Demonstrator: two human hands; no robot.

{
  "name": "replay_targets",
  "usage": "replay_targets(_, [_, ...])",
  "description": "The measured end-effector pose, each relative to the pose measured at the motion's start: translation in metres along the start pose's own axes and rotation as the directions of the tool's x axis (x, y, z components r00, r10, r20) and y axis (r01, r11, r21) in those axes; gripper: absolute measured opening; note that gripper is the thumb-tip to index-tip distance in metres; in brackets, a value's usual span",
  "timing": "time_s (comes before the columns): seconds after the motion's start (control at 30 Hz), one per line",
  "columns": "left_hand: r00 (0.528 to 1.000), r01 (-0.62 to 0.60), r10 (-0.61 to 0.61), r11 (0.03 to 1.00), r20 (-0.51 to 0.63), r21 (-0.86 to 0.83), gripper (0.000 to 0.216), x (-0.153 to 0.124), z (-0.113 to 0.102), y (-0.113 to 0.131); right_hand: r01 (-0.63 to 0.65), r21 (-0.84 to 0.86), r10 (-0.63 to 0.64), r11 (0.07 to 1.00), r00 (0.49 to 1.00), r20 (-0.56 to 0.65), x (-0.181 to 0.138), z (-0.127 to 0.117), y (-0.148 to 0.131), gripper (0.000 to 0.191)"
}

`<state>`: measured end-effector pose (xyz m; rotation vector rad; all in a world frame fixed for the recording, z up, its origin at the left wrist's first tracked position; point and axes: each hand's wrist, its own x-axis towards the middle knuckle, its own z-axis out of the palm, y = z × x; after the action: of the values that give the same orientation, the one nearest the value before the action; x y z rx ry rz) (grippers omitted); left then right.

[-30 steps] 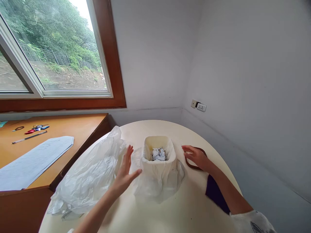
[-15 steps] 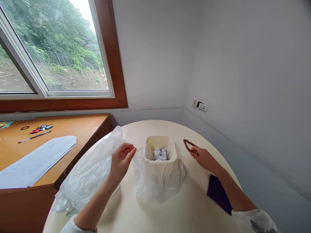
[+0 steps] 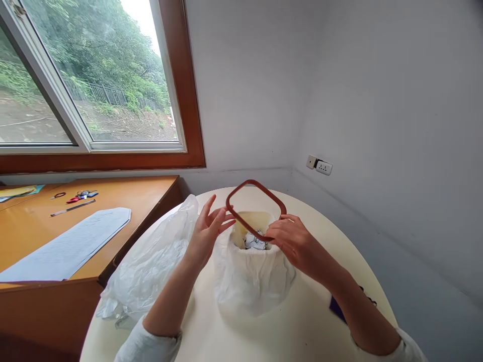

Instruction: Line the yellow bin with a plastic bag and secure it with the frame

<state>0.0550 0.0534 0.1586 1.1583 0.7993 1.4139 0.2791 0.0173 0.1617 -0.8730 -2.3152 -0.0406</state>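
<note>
A small cream bin [image 3: 249,261], lined with a white plastic bag folded down over its sides, stands in the middle of the round table [image 3: 302,322]. Crumpled paper [image 3: 256,242] lies inside it. My right hand [image 3: 294,246] grips a brown rounded-rectangle ring [image 3: 241,193] and holds it tilted just above the bin's mouth. My left hand [image 3: 207,234] is open, its fingertips touching the ring's left side.
A loose heap of clear plastic bags [image 3: 151,261] lies on the table's left. A wooden desk [image 3: 113,201] to the left carries a paper sheet [image 3: 68,244], a pen and small items. A dark purple object [image 3: 337,306] lies under my right forearm. A wall socket [image 3: 323,166] is at right.
My right hand picked the brown ring up from the table at the bin's right and carried it over the bin. My left hand rose from beside the bin to the ring.
</note>
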Motion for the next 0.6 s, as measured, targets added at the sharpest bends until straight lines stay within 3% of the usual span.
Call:
replay_targets(0.2, [0.999, -0.018, 0.012, 0.993, 0.051, 0.120, 0.058, -0.001, -0.003, 0.001, 0.039, -0.079, -0.040, 0.996, 0.999, -0.013, 0.001, 0.012, -0.007, 0.026])
replay_targets(0.37, [0.998, 0.019, -0.024, 0.996, 0.054, 0.087, 0.056, 0.000, -0.006, 0.005, 0.008, -0.072, -0.015, 0.997, 0.994, -0.104, -0.003, 0.012, 0.000, 0.018])
replay_targets(0.5, [0.988, 0.078, -0.082, 0.996, 0.129, 0.041, 0.052, 0.001, -0.010, 0.005, -0.141, 0.047, 0.147, 0.989, 0.976, -0.164, -0.007, 0.007, 0.014, 0.062])
replay_targets(0.6, [0.977, 0.129, -0.128, 0.992, 0.169, -0.001, 0.047, 0.004, -0.014, 0.002, -0.205, 0.197, 0.215, 0.959, 0.976, -0.032, -0.011, 0.004, 0.021, 0.075])
